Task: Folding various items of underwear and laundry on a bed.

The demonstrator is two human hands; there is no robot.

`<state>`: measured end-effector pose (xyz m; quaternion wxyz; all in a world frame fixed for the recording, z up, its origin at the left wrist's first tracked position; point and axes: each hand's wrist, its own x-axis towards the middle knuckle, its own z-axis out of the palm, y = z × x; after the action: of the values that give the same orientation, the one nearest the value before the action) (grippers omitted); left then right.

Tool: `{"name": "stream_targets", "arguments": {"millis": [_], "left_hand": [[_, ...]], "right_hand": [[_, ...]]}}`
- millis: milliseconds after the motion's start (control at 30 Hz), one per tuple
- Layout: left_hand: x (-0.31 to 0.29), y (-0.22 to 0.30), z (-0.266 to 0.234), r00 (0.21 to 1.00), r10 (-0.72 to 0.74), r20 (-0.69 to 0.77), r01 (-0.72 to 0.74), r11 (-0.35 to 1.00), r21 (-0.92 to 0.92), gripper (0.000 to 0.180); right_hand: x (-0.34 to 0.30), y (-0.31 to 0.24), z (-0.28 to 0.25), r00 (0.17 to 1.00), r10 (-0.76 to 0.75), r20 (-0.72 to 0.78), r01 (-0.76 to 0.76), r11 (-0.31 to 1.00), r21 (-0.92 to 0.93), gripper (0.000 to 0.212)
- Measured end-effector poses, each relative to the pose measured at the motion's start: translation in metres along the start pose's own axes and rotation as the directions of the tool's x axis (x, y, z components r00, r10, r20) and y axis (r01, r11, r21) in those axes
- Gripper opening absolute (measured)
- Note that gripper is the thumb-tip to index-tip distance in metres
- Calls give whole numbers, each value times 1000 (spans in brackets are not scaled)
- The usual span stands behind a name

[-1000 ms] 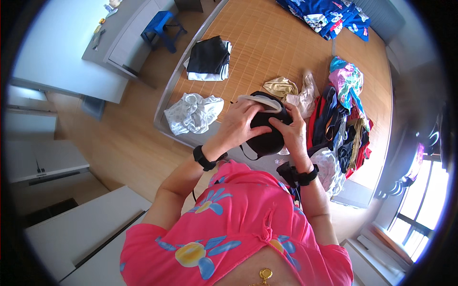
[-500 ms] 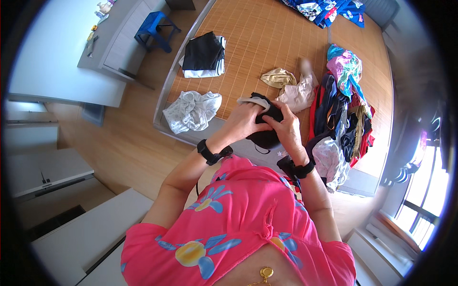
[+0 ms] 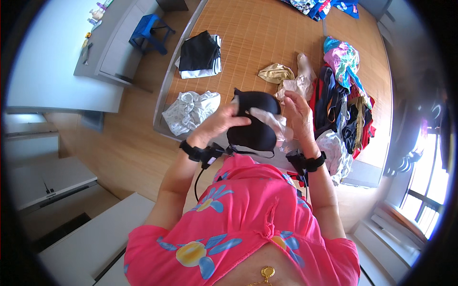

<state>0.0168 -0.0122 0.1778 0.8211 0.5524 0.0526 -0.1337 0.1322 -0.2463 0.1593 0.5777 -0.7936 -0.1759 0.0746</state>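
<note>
Garment [image 3: 253,137] of black cloth, with two rounded cups and a thin strap [image 3: 257,153] at its near side, is in front of the person, over the near edge of the bed mat [image 3: 243,45]. The left hand [image 3: 222,121] has hold of its left side: the thumb lies on the black cloth between the cups and the fingers are mostly hidden behind. The right hand [image 3: 301,118] is raised at the right with fingers partly bent. A pale, blurred piece [image 3: 271,121] crosses the garment toward this hand, but I cannot tell if the fingers close on it.

I judge that the garment is light, with cups that are springy and keep their shape, while the strap is limp and can catch on fingers. The pale piece looks thin and soft. A good hold is at the side edges, because pressing the cups could dent them.

To the left on the mat lie a folded stack [image 3: 197,51] and, nearer, a crumpled white cloth [image 3: 192,112]. Beyond the hands are a beige cloth [image 3: 275,73] and a pale pink cloth [image 3: 302,82]; at the right is a mixed heap of clothes [image 3: 328,97].
</note>
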Motion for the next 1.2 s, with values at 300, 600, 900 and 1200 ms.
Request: {"name": "stream_targets", "arguments": {"millis": [300, 600, 900, 1200], "left_hand": [[-8, -17, -6, 995, 77, -57, -75, 996, 41, 63], [-23, -18, -14, 968, 214, -134, -251, 873, -418, 69], [-7, -26, -3, 992, -62, -107, 73, 992, 107, 25], [-3, -53, 14, 999, -16, -48, 44, 729, 683, 28]], "right_hand": [[-26, 8, 1, 983, 109, 144, -101, 993, -67, 32], [-42, 22, 16, 816, 198, 543, -359, 909, 209, 58], [-32, 36, 14, 844, 140, 518, -319, 907, 275, 38], [-42, -11, 21, 829, -89, 552, 234, 952, -198, 61]]}}
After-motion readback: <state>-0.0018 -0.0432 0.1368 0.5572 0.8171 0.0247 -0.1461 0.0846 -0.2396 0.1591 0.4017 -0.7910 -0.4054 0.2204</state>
